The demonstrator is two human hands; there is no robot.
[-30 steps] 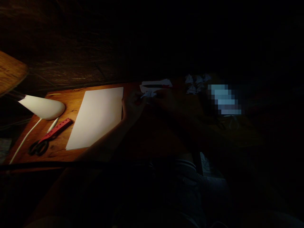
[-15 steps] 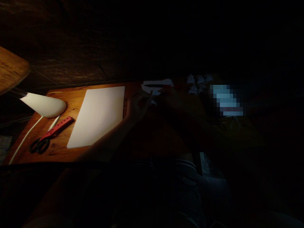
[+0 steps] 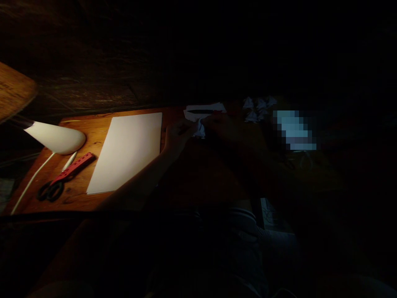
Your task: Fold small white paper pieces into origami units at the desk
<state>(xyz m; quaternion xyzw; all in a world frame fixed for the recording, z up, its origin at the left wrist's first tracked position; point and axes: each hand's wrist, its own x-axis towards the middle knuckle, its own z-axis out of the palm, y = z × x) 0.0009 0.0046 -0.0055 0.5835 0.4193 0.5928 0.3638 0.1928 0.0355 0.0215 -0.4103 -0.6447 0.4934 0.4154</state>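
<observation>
In the head view, a small piece of folded white paper (image 3: 200, 130) is held over the table between my two hands. My left hand (image 3: 178, 134) grips its left side with bent fingers. On the other side, my right hand (image 3: 221, 126) has its fingertips closed at the paper's upper edge, though deep shadow blurs their outline. Just beyond the hands, a dark-bladed knife (image 3: 201, 111) with a reddish handle lies on white paper pieces (image 3: 194, 116). Several small folded paper shapes (image 3: 252, 115) stand in a cluster to the right.
A large stack of white paper (image 3: 127, 153) lies left of my hands on the wooden table (image 3: 74, 198). Red-sheathed scissors (image 3: 66, 174), a white pen (image 3: 70, 161) and a white lamp (image 3: 57, 136) are farther left. A pixelated bright screen (image 3: 294, 130) glows at right.
The folded paper has turned in my fingers and now hangs lower, with its wider, crinkled end facing down. My hands have shifted only slightly.
</observation>
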